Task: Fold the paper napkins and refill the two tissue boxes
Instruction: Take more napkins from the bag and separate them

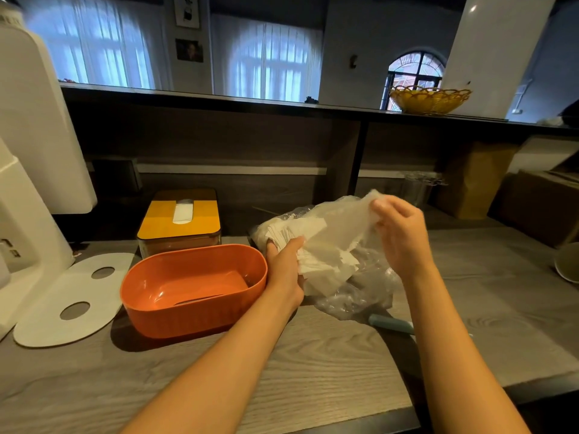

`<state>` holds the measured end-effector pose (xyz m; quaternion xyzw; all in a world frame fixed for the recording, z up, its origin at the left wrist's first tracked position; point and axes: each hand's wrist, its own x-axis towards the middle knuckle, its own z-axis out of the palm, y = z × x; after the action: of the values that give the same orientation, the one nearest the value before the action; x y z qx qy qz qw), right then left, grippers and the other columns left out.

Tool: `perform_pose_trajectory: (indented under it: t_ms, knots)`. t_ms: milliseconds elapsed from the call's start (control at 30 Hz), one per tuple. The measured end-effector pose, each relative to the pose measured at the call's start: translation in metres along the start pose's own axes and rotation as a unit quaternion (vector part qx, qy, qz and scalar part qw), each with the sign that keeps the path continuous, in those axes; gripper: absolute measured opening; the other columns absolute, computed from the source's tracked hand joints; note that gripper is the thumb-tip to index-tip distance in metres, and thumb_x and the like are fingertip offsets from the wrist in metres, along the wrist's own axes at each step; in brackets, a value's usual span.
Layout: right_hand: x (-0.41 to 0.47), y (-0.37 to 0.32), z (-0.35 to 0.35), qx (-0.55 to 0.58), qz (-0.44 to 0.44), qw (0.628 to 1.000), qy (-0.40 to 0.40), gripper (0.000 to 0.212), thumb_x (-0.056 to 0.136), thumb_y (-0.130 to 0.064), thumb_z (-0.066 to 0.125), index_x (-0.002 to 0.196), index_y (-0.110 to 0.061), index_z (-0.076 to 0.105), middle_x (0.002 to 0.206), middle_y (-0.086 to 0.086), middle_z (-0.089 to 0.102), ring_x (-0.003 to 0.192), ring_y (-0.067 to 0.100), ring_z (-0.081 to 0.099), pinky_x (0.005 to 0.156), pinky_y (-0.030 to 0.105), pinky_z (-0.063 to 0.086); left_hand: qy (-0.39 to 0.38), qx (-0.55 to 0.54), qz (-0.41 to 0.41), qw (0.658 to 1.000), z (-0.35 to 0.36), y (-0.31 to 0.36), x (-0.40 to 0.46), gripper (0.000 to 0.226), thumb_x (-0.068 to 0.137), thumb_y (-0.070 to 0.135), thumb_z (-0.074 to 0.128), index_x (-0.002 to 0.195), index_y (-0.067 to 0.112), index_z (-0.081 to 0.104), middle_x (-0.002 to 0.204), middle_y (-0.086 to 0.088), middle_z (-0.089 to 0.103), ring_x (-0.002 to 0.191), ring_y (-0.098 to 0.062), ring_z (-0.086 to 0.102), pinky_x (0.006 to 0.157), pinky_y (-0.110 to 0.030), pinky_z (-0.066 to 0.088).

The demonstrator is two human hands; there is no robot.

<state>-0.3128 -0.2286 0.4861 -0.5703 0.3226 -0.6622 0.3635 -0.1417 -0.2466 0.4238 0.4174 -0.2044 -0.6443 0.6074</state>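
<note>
Now napkins [316, 261] in left grip [283, 264]

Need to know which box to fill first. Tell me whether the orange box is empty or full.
Empty. The orange box stands open with its bare bottom showing, no napkins inside. The napkins are in the plastic bag, gripped by the left hand.

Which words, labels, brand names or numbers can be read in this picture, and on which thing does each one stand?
None can be read.
White appliance at far left: faint grey marks near its top edge, too blurred to read.
Two small pictures on the wall: too small and dark to tell whether they hold text.
Yellow tissue box, orange box, plastic bag: no print visible.
</note>
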Motion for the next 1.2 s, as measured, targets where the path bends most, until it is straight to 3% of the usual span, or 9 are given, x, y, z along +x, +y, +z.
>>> perform_pose_trajectory:
  t_ms: [100,333,467,567,667,767,900,1067,1200]
  knots:
    - [0.002,-0.002,-0.003,0.108,0.042,0.993,0.038,0.015,0.097,-0.012,0.054,0.103,-0.013,0.068,0.085,-0.004,0.068,0.081,0.012,0.066,0.068,0.027,0.057,-0.028,0.04,0.014,0.999,0.001,-0.003,0.0,0.083,0.091,0.019,0.071,0.156,0.037,0.022,0.145,-0.007,0.051,0.121,-0.032,0.059,0.099,-0.052,0.053]
    - [0.002,0.001,0.006,0.11,0.108,0.988,0.001,0.029,0.089,-0.017,0.063,0.117,-0.02,0.067,0.107,0.005,0.071,0.093,0.021,0.071,0.067,0.032,0.061,-0.051,0.033,0.012,0.998,0.0,-0.006,-0.001,0.082,0.092,0.014,0.069,0.157,0.036,0.022,0.146,-0.006,0.051,0.124,-0.031,0.058,0.102,-0.052,0.051]
    - [0.003,0.018,0.017,-0.021,0.091,0.995,0.041,0.026,0.091,-0.014,0.068,0.117,-0.018,0.069,0.113,0.004,0.07,0.102,0.024,0.07,0.081,0.039,0.061,-0.065,0.052,0.01,0.996,0.001,-0.006,-0.004,0.079,0.094,0.014,0.066,0.157,0.034,0.024,0.126,0.002,0.059,0.111,-0.025,0.063,0.094,-0.045,0.056]
    - [0.001,0.031,0.029,-0.124,0.071,0.988,0.056,0.019,0.09,-0.015,0.071,0.108,-0.021,0.072,0.105,-0.003,0.071,0.097,0.02,0.07,0.079,0.034,0.062,-0.083,0.058,-0.006,0.995,0.002,-0.007,-0.006,0.073,0.092,0.026,0.069,0.153,0.035,0.031,0.131,-0.003,0.061,0.113,-0.029,0.064,0.096,-0.051,0.055]
    - [-0.001,0.036,0.036,-0.14,0.073,0.985,0.065,0.015,0.091,-0.015,0.071,0.098,-0.028,0.071,0.094,-0.006,0.072,0.088,0.015,0.071,0.067,0.022,0.059,-0.087,0.06,-0.017,0.994,0.003,-0.009,-0.008,0.096,0.068,0.05,0.081,0.151,0.038,0.034,0.133,-0.006,0.062,0.115,-0.032,0.064,0.097,-0.055,0.054]
    - [-0.001,0.043,0.037,-0.169,0.095,0.978,0.073,0.012,0.091,-0.016,0.07,0.097,-0.027,0.07,0.093,-0.002,0.072,0.088,0.02,0.072,0.07,0.031,0.061,-0.092,0.063,-0.009,0.994,0.004,-0.008,-0.009,0.113,0.051,0.053,0.086,0.151,0.038,0.034,0.131,-0.006,0.064,0.113,-0.03,0.066,0.095,-0.055,0.055]
    - [0.001,0.046,0.034,-0.249,0.098,0.963,0.035,0.038,0.091,-0.016,0.07,0.129,-0.022,0.064,0.119,-0.008,0.06,0.106,0.01,0.06,0.078,0.021,0.054,-0.092,0.076,-0.007,0.993,0.002,-0.007,-0.005,0.102,0.069,0.039,0.089,0.152,0.034,0.031,0.132,-0.006,0.062,0.113,-0.03,0.066,0.096,-0.054,0.055]
    - [0.003,0.03,0.024,-0.243,0.047,0.968,0.029,0.046,0.09,-0.02,0.071,0.134,-0.028,0.058,0.133,-0.009,0.06,0.117,0.008,0.056,0.096,0.033,0.053,-0.081,0.007,-0.041,0.996,-0.001,-0.003,0.0,0.084,0.082,0.015,0.08,0.151,0.031,0.035,0.129,-0.011,0.063,0.11,-0.034,0.067,0.095,-0.057,0.055]
    - [0.001,0.007,-0.001,-0.188,0.03,0.97,-0.152,0.029,0.09,-0.022,0.07,0.118,-0.03,0.069,0.136,-0.018,0.056,0.124,-0.003,0.053,0.096,0.026,0.051,-0.087,-0.092,-0.078,0.989,-0.003,0.001,-0.002,0.08,0.071,0.016,0.084,0.143,0.026,0.05,0.123,-0.014,0.07,0.105,-0.036,0.071,0.076,-0.047,0.062]
